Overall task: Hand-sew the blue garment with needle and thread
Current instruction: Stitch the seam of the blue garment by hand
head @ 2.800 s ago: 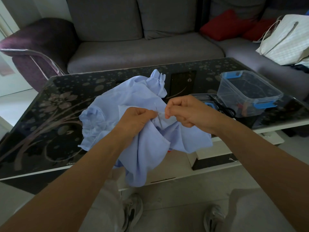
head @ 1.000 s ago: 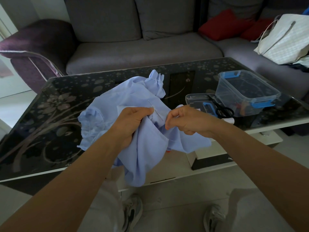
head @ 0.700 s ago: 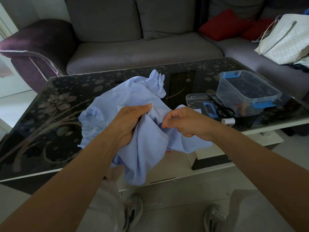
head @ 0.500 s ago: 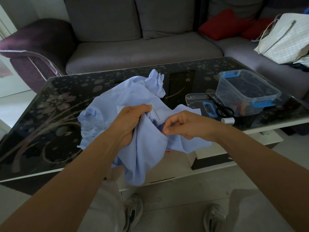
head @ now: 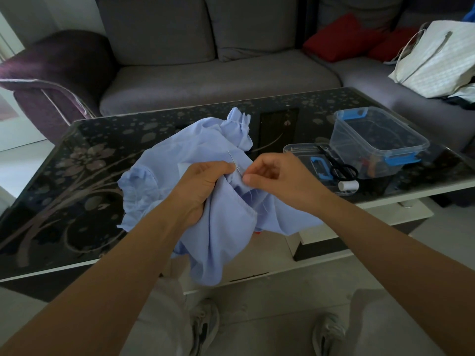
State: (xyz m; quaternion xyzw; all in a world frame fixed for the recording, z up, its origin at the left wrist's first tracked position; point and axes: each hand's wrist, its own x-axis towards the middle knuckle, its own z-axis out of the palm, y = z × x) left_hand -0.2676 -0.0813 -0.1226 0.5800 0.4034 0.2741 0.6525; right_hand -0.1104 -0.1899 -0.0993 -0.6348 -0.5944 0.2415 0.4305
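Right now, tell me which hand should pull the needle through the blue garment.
Right. The right hand sits with its fingertips beside the needle; the left hand is busy gripping the bunched blue garment.
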